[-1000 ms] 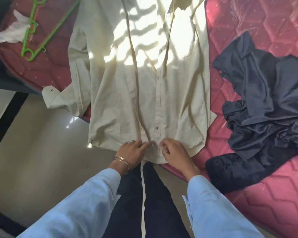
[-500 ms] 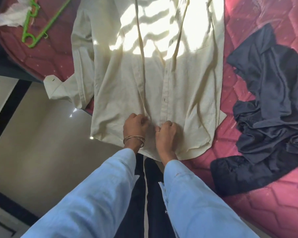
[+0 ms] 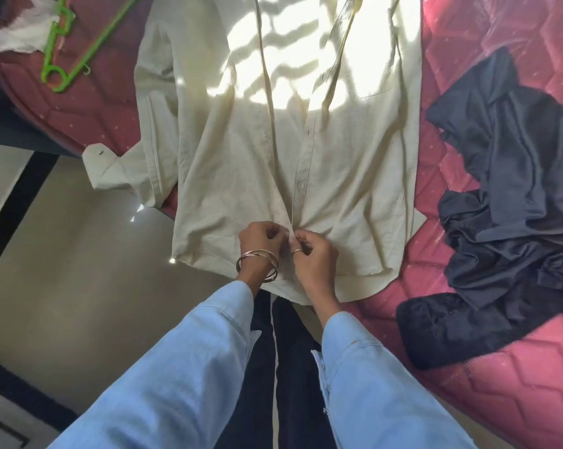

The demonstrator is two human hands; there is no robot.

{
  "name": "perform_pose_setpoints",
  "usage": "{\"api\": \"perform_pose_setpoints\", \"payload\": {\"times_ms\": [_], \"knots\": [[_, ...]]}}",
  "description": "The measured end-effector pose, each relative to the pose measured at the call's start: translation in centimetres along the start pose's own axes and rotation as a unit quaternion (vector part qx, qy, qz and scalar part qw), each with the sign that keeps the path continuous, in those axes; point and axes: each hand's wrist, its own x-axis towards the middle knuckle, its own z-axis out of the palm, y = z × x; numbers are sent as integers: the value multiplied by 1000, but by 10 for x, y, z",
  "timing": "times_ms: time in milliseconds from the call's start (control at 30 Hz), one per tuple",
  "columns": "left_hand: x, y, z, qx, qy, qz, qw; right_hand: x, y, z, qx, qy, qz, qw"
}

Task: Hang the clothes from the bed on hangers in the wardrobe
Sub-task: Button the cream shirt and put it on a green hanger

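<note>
From my head camera, the shirt point(image 3: 273, 150) is my landmark. It lies spread flat and face-up on the bed point(image 3: 500, 393), its long axis running straight away from me: collar end far up near the top of the view, hem nearest me and hanging a little over the bed's edge. The front opening runs down the middle of the shirt, and both my hands meet on it just above the hem. My left hand point(image 3: 262, 243) has its fingers curled and pinches the left edge of the opening; my right hand point(image 3: 314, 257) is curled the same way and pinches the right edge, the two hands nearly touching each other. Neither hand is nearer than the other; the work sits right between them. I judge I am fastening or undoing a low button, though the button itself is hidden by my fingers.

The hanger point(image 3: 79, 50), green, lies on the bed to the far left of the shirt, beyond its sleeve, so my left hand is on the nearer side for it. The dark clothes point(image 3: 513, 202) lie crumpled to the right of the shirt, close beside it.

I can read no brand, label or writing anywhere.
</note>
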Motion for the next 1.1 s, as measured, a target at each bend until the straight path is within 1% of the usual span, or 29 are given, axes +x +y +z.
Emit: {"api": "perform_pose_setpoints", "payload": {"times_ms": [133, 233, 367, 467, 600, 700, 767, 867, 967, 1100], "knots": [[0, -1, -3, -35, -26, -5, 999, 3, 4, 0, -14, -3, -11, 1000], [-2, 0, -5, -62, -33, -10, 997, 4, 4, -3, -1, -16, -3, 1000], [-4, 3, -8, -89, -13, -34, 995, 10, 6, -7, 20, -78, 44, 996], [-4, 5, -6, -74, 9, -47, 996, 15, 5, -10, 63, -114, 106, 986], [1, 4, -6, -47, -28, -41, 998, 23, 3, -11, 50, -137, 94, 985], [6, 3, -10, -26, -52, -37, 998, 26, 1, -12, 60, -158, 102, 980], [7, 2, -12, -28, -64, -31, 997, 26, 1, -14, 62, -153, 95, 982], [5, 1, -12, -57, -71, -17, 996, 25, 5, -16, 55, -116, 91, 988], [-2, 6, -12, -89, -56, -10, 994, 24, 10, -17, 69, -93, 102, 988], [-8, 9, -10, -106, -38, 4, 994, 24, 12, -16, 63, -71, 84, 992]]}}
